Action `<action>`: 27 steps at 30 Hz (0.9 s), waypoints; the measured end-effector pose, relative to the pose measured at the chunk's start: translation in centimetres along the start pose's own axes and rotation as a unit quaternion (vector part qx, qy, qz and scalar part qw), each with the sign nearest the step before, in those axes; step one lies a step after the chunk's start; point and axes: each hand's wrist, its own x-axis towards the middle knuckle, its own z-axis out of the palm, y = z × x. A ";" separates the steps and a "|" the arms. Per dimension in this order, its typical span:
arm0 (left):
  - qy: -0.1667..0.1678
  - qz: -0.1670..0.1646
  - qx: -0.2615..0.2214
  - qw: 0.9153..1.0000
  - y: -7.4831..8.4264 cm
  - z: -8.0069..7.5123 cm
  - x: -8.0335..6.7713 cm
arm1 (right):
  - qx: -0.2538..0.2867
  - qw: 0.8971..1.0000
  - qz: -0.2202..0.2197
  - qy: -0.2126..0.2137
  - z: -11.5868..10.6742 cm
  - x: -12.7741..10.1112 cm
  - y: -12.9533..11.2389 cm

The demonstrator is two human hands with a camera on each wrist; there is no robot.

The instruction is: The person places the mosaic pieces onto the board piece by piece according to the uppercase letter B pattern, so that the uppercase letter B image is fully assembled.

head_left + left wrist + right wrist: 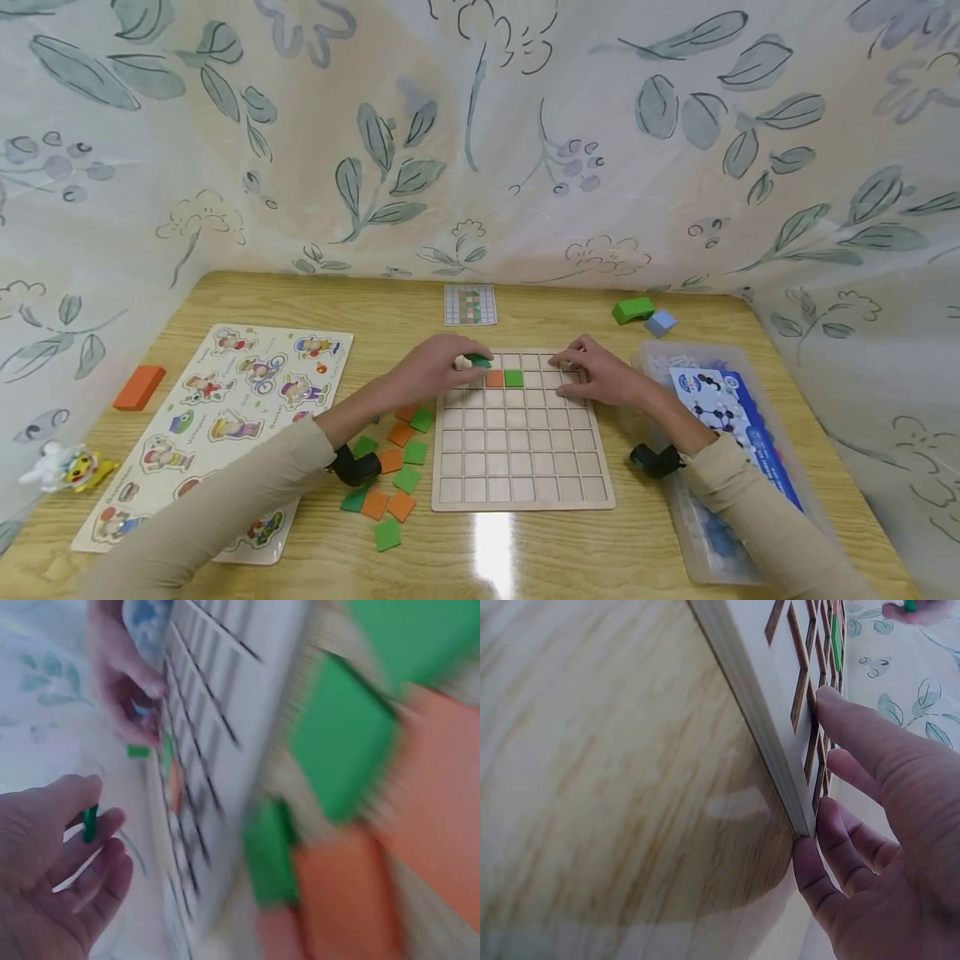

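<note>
My left hand (pixel 435 365) pinches a dark green tile (pixel 90 823) between thumb and forefinger, over the upper left of a wooden grid board (pixel 523 505). In the board's second row an orange tile (pixel 495 378) and a bright green tile (pixel 513 378) lie side by side. At the board's upper right, my right hand (pixel 606 377) rests with fingers spread and loosely bent. The right wrist view shows its fingertips (pixel 829 697) touching the board's surface and edge, holding no tile. Loose green and orange tiles (pixel 392 460) are scattered left of the board.
Behind the board lies a small pattern card (pixel 470 305). A picture puzzle board (pixel 341 350), an orange block (pixel 139 388) and a yellow toy (pixel 81 471) are on the left. A plastic box (pixel 693 550) stands right, with green (pixel 633 310) and blue (pixel 660 323) blocks behind it.
</note>
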 end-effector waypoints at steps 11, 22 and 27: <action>-0.055 0.050 0.032 0.997 2.6 3.1 3.6 | -0.004 0.999 -0.030 0.011 0.2 0.2 0.1; -0.061 0.019 -0.002 0.998 1.6 2.3 4.4 | -0.002 1.000 -0.016 0.006 0.0 0.2 0.0; -0.118 0.054 0.045 0.991 1.0 1.9 4.4 | 0.001 1.000 -0.016 0.005 0.1 0.0 0.0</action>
